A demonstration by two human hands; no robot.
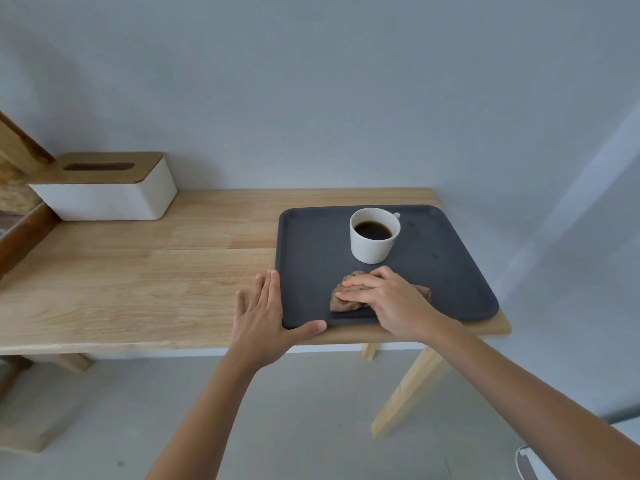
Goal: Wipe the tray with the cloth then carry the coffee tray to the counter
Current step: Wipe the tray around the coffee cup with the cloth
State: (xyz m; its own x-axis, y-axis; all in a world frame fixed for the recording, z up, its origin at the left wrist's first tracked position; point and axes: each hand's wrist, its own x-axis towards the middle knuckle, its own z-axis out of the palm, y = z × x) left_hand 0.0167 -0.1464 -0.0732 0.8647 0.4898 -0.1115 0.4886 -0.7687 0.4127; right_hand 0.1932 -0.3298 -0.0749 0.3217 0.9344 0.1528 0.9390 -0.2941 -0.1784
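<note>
A dark grey tray [450,271] lies at the right end of a light wooden table [156,278]. A white cup of black coffee [374,237] stands on the tray toward its back. A crumpled brown cloth [341,301] lies on the tray near its front edge, pressed under my right hand [384,299]. My left hand [266,317] rests flat against the tray's front left corner, fingers along the left rim and thumb along the front rim. A few small dark drops [412,224] show on the tray to the right of the cup.
A white tissue box with a wooden lid [107,188] stands at the back left of the table. Wooden furniture [17,188] adjoins the table's left end. A grey wall runs behind, and pale floor [294,410] lies below the table's front edge.
</note>
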